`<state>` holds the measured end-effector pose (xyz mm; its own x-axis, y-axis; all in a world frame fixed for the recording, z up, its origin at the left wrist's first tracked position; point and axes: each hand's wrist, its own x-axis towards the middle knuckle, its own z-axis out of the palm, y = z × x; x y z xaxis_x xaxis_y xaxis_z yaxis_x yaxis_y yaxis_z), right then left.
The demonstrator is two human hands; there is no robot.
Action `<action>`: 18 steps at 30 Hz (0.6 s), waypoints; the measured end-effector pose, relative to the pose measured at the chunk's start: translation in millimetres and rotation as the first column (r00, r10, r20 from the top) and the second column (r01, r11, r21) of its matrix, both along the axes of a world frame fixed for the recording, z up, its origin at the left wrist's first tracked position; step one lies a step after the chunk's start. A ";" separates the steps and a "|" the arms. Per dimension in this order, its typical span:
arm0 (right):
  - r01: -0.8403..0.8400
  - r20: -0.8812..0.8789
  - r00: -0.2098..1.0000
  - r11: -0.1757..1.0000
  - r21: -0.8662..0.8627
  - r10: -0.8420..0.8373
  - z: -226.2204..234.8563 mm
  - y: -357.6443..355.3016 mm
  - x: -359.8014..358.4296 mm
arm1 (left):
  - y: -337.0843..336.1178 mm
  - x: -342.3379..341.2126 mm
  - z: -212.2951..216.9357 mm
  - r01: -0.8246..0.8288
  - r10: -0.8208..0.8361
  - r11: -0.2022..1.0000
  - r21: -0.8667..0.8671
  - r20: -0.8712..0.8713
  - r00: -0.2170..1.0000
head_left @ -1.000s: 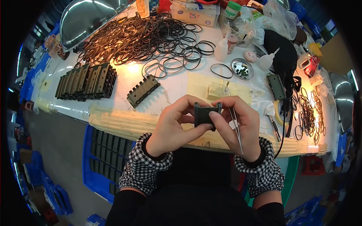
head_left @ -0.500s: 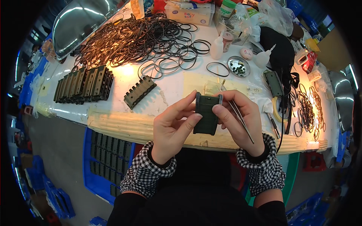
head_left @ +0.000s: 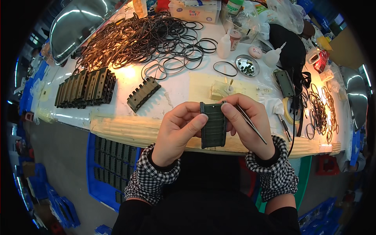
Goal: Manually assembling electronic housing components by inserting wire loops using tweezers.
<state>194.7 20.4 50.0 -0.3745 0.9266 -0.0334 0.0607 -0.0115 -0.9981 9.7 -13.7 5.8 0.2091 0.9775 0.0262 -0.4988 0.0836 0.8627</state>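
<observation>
Over the table's near edge, both hands hold a dark green toy tank chassis with a ribbed black track along each long side. My left hand pinches its left side, thumb on the track. At its upper right corner, the thumb and fingers of my right hand grip it. Metal tweezers are also tucked in that hand, slanting down to the right. Left of the hands lies one chassis with wheel stubs and no track. Farther left, several similar chassis stand packed in a row.
Loose black rubber tracks heap at the back left. A metal dish holds small green parts, near white squeeze bottles. At the right lie a green box-shaped piece and a tape roll. A blue tray of chassis sits below left.
The chassis has come lower and tilted, so more of its ribbed face and both tracks show. My left hand has moved slightly left. The tweezers remain in my right hand.
</observation>
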 end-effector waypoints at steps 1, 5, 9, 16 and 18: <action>0.003 0.005 1.000 1.000 0.001 -0.003 0.2 0.2 0.7 | 0.6 0.3 -0.6 0.007 -0.007 1.000 -0.005 0.004 1.000; -0.030 -0.068 0.997 0.997 -0.074 0.025 2.5 1.3 3.4 | 4.0 -1.1 -1.4 0.050 -0.044 0.997 -0.061 0.104 0.994; -0.114 0.034 0.993 0.991 0.064 0.112 0.1 -5.1 3.0 | 6.8 -6.1 -3.5 -0.016 0.041 0.989 -0.150 0.164 0.986; -0.346 0.407 0.903 0.801 0.488 0.141 10.9 -3.7 17.3 | 1.8 -37.8 -3.5 0.238 -0.238 0.970 0.046 -0.006 0.971; -0.449 0.482 0.856 0.731 0.514 0.187 17.1 -8.4 19.5 | 0.6 -43.1 -1.5 0.394 -0.384 0.917 0.068 -0.124 0.915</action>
<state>214.2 12.0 67.1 -0.7280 0.6295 0.2716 0.3130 0.6576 -0.6852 -33.4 -13.0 4.3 0.5788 0.8128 0.0662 -0.3477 0.1725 0.9216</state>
